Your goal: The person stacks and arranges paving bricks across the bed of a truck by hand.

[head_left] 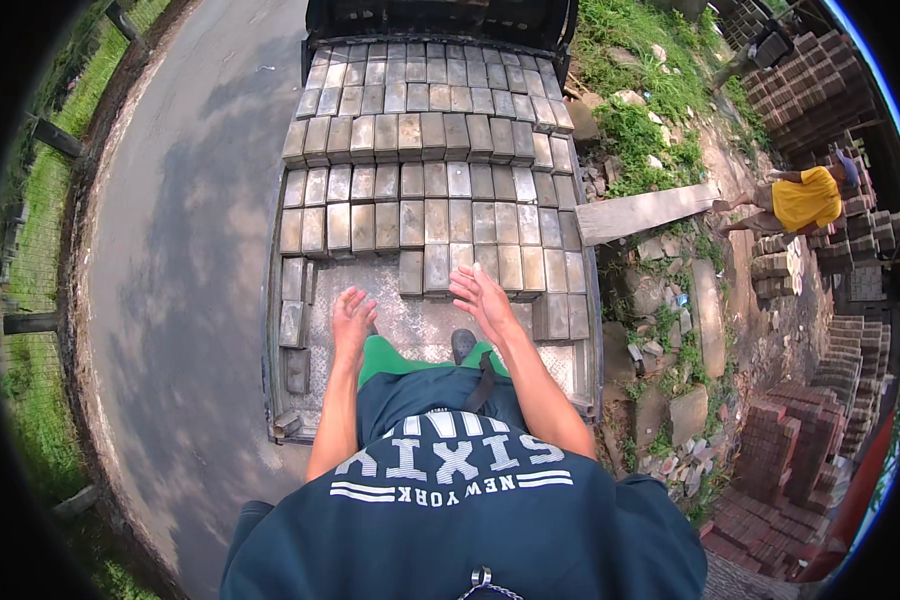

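My left hand is raised over the truck bed, its fingers apart and nothing in it. To its right, my right hand is also open and empty, in front of the nearest stacks of grey paving bricks. From this view I cannot tell whether its fingertips touch them. More grey bricks fill the bed in tight rows toward the far end. A short column of bricks runs along the bed's left side, left of my left hand. My feet stand on the bare metal floor between the stacks.
A plank slopes from the bed's right edge to rubble-strewn ground. Near its outer end is a person in a yellow shirt. Reddish brick stacks stand farther right. A paved road runs along the left. A dark panel closes the far end.
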### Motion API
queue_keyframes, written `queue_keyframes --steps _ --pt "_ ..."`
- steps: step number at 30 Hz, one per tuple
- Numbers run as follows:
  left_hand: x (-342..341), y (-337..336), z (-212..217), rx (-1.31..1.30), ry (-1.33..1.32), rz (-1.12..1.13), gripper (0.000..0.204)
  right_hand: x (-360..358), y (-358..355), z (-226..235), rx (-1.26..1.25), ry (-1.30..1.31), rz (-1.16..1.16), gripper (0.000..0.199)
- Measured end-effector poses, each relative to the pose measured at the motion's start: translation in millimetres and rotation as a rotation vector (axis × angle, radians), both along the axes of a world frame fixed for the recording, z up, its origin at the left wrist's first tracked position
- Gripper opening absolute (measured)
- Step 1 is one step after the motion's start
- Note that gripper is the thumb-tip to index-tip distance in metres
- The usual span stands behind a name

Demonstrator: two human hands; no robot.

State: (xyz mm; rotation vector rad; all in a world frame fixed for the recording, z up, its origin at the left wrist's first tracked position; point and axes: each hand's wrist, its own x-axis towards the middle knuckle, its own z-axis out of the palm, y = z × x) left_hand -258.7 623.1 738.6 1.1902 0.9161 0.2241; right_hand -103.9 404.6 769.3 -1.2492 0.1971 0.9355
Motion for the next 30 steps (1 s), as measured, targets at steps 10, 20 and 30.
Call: queue_keyframes --steps 10,20,30 --pt "25 66 6 -0.578 -0.086 0.151 0.067 -110 228 -12 -0.160 -0.245 0.236 0.078" --pt "-95 129 -59 -0.659 0.010 0.409 0.076 -127 195 -203 -0.722 -0.245 0.704 0.069" --pt "-335 99 -265 -0.491 0.689 0.808 0.061 -108 174 -331 -1.029 -0.377 1.267 0.058"
